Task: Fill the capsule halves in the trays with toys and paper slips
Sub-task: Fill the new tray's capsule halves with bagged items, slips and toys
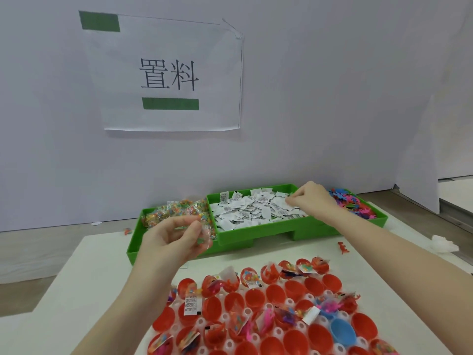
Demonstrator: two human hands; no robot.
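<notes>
A white table (107,272) carries everything, its far edge stopping short of a grey wall. Toward the back sits a green tray (281,233) with three compartments, and in front of it, at the near edge, a clear holder (277,331) of red capsule halves (294,290) (one blue half (343,331) among them). Loose on the bare tabletop lie a small red toy figure (343,248) just in front of the tray's right end and a crumpled white scrap (444,243) near the right edge.
</notes>
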